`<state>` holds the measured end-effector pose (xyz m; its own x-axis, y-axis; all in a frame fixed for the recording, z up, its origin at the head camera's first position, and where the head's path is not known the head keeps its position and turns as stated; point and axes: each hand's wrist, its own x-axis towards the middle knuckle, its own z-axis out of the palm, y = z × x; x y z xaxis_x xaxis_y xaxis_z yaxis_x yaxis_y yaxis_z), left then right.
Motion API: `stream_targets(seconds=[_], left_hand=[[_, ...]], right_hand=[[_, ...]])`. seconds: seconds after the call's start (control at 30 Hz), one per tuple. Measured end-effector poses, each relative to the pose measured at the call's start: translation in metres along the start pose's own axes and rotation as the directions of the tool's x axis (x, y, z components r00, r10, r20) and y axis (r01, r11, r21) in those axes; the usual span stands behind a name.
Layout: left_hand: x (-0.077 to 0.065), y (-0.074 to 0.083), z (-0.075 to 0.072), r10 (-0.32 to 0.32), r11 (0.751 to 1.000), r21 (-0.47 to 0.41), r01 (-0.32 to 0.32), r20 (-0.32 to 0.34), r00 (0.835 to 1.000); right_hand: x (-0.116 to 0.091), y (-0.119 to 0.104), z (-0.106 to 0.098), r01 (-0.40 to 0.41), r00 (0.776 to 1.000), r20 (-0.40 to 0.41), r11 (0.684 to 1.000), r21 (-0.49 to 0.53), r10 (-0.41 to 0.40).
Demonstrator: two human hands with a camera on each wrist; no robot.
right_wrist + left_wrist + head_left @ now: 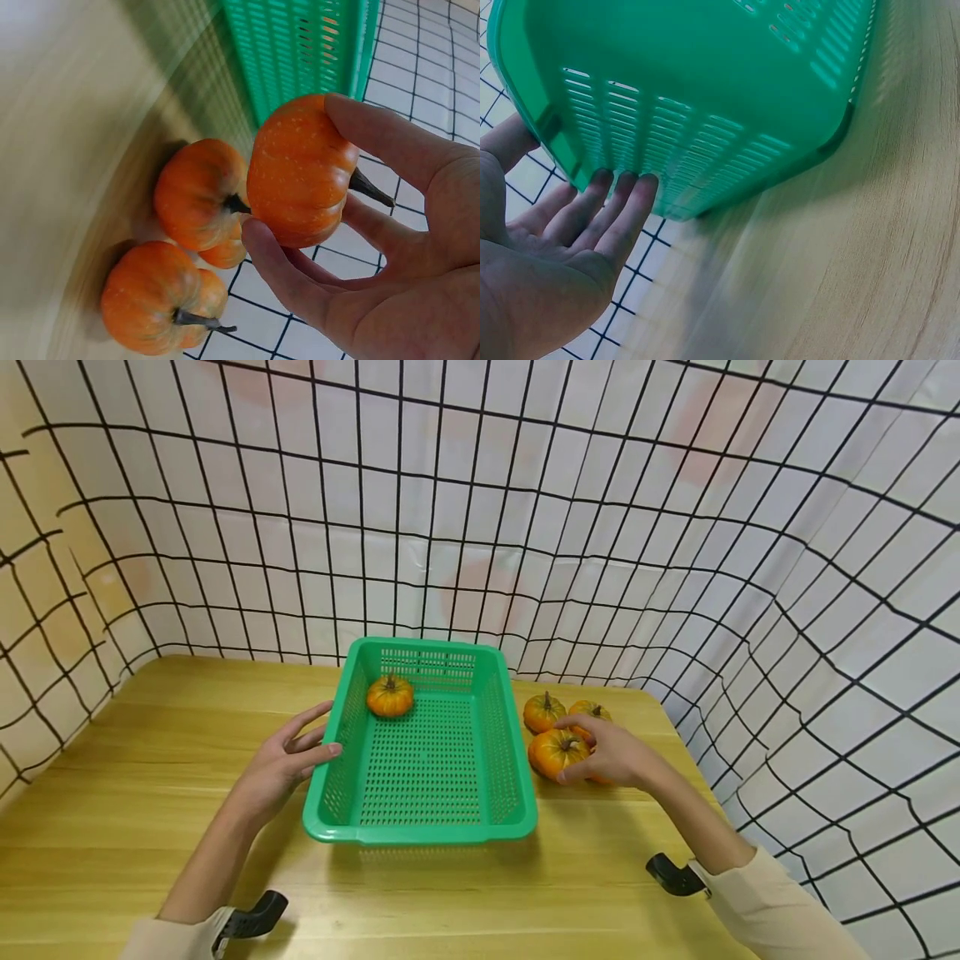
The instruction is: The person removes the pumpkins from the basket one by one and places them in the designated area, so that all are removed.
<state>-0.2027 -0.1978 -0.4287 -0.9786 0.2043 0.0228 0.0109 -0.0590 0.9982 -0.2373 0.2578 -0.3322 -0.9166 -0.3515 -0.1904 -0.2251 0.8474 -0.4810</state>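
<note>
A green plastic basket point(420, 835) with slotted walls stands on the table. My left hand point(288, 760) holds its left side, thumb over the rim and fingertips against the outer wall point(682, 142). One small orange pumpkin point(390, 697) sits inside, in the far left corner. To the right of the basket, my right hand point(611, 753) grips another pumpkin point(300, 176) between thumb and fingers, its dark stem pointing out past them. In the right wrist view this pumpkin is raised above several others, including a nearer pumpkin point(199, 193) and a lower pumpkin point(154, 296).
The wooden table point(187, 727) meets a white wall sheet point(420, 510) with a black grid at the back and sides. More pumpkins point(543, 712) stand close behind the held one, right of the basket. A black wrist mount point(255, 917) sits on each forearm.
</note>
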Motion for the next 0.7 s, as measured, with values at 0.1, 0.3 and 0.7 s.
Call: stream_targets(seconds=[0.1,0.3,0.7], left_hand=[[0.001,-0.001,0.0,0.0,1.0,0.001,0.0,0.001,1.0],[0.001,-0.002,-0.001,-0.01,1.0,0.01,0.01,-0.002,1.0],[0.0,0.0,-0.001,0.001,1.0,-0.003,-0.001,-0.001,1.0]], right_hand=[[-0.003,0.006,0.003,-0.001,1.0,0.014,1.0,-0.005,0.001],[-0.008,0.011,0.007,-0.021,0.996,0.089,1.0,0.014,0.02],[-0.011,0.018,0.019,-0.103,0.977,0.192,0.992,0.066,0.089]])
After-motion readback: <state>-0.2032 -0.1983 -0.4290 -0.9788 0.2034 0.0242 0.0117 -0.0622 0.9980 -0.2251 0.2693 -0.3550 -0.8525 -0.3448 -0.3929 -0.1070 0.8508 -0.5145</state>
